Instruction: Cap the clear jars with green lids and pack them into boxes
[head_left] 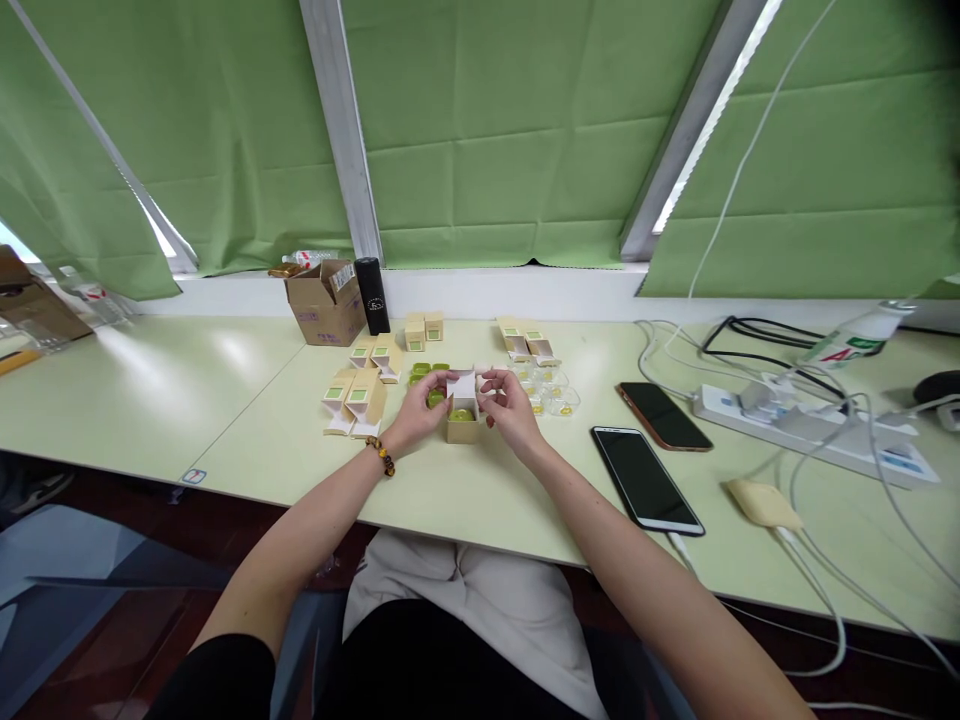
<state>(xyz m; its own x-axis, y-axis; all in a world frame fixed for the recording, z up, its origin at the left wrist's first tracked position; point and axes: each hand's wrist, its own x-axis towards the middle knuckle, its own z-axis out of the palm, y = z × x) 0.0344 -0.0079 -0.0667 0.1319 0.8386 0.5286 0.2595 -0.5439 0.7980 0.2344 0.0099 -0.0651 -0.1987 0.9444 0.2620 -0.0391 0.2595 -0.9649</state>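
Note:
A small cardboard box (462,432) stands on the table in front of me, its white-lined top flap raised. Inside it sits a round green item (461,414). My left hand (417,412) grips the box's left side, thumb and fingers closed at its top edge. On the other side my right hand (513,410) pinches at the right flap, fingertips partly hidden. Green containers (421,370) lie just behind my left hand. Clear plastic pieces with yellow centres (559,392) are beside my right hand.
Several open small boxes (365,396) lie at left, with closed ones (415,333) behind and more open boxes (525,341) at back right. A carton (324,308) and black cylinder (372,297) stand behind. Phones (646,480), a power strip (817,437) and cables occupy the right.

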